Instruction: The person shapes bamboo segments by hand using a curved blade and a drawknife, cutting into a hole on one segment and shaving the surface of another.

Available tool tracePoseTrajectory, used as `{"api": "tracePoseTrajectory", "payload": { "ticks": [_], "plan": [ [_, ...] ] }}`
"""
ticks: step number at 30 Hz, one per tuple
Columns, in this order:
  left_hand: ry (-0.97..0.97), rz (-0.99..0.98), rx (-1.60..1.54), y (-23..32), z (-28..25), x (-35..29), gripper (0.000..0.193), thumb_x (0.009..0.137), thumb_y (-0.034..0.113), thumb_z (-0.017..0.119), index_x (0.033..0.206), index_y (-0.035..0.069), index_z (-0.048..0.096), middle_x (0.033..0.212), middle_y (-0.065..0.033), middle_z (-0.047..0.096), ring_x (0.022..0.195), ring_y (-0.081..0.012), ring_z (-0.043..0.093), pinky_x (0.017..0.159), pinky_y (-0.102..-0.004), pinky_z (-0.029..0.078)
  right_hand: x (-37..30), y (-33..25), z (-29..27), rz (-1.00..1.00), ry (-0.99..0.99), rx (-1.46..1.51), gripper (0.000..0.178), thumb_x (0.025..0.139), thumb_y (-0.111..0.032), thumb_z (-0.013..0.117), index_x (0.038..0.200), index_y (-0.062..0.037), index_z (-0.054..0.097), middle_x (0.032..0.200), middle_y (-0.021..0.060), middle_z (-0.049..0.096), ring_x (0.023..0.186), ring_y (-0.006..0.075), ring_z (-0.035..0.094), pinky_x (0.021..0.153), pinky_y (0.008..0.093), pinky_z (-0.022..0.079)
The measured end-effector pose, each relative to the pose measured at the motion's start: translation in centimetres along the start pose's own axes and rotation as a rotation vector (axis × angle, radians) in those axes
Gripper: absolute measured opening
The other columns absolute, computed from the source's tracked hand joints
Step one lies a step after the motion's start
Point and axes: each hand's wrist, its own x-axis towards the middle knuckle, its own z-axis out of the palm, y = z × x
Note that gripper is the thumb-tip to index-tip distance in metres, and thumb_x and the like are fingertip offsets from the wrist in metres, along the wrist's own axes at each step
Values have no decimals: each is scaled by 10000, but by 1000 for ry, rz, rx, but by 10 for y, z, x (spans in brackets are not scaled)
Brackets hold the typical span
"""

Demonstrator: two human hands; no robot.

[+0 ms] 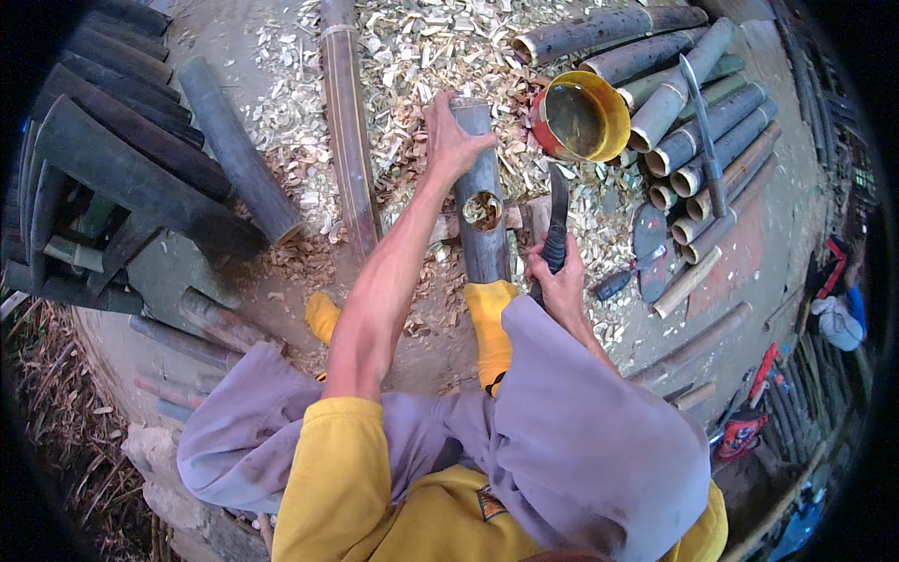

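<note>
My left hand [453,139] wraps round the far end of a dark bamboo section [479,169], thumb lying across its top. A rounded hole [482,212] is cut through the section's upper wall, with pale chips showing inside. The near end of the bamboo rests against my yellow-socked foot [489,318]. My right hand [562,286] is closed on the black wrapped handle of a knife [558,211]. Its dark blade points away from me, to the right of the bamboo and apart from it.
Wood chips [412,56] cover the ground. A red-and-yellow tin [613,117] of murky liquid stands right of the bamboo. Beyond it are stacked bamboo lengths [693,140] with a long blade [704,131] on top. A long bamboo pole [348,122] and a bamboo stack [131,178] lie left.
</note>
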Motion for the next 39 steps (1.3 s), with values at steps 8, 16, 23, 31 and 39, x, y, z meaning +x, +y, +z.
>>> {"api": "tracePoseTrajectory", "payload": {
  "ticks": [8, 16, 23, 31, 39],
  "plan": [
    [68, 9, -2, -34, -34, -7, 822, 543, 229, 793, 1202, -19, 368, 1144, -204, 413, 1093, -317, 427, 954, -406, 370, -11, -2, 1, 70, 47, -137, 263, 779, -89, 619, 1000, -4, 504, 730, 22, 555, 624, 87, 521, 570, 250, 437],
    [13, -13, 34, -32, -55, -17, 816, 647, 254, 755, 1292, 38, 302, 1205, -196, 375, 1129, -301, 393, 961, -417, 351, 10, -10, 9, 106, -110, -110, 358, 802, -120, 604, 1119, -6, 482, 680, 31, 547, 592, 96, 517, 554, 257, 439],
    [370, -416, -348, -29, -63, -151, 380, 763, 71, 603, 1108, -9, 465, 1023, -133, 525, 945, -178, 523, 831, -313, 443, 29, -52, -27, -109, -427, -493, 599, 769, -60, 574, 1335, -45, 375, 850, 120, 592, 650, 142, 552, 621, 280, 461],
    [-361, -875, -1562, 36, 1, -178, 501, 872, 345, 564, 1240, 28, 441, 1280, -130, 463, 1219, -265, 418, 1014, -456, 367, 73, -94, -31, -339, -1117, -1250, 725, 683, -122, 670, 1347, -196, 389, 895, 125, 617, 714, 323, 614, 637, 398, 514],
    [-51, -774, -1959, 35, 41, -156, 427, 943, 312, 460, 1251, 20, 418, 1287, -119, 448, 1223, -250, 421, 1043, -402, 358, 145, -121, 3, -1008, -1372, -1485, 497, 804, -171, 502, 1286, -279, 449, 821, 81, 622, 633, 249, 616, 513, 392, 495]
  ]
}}
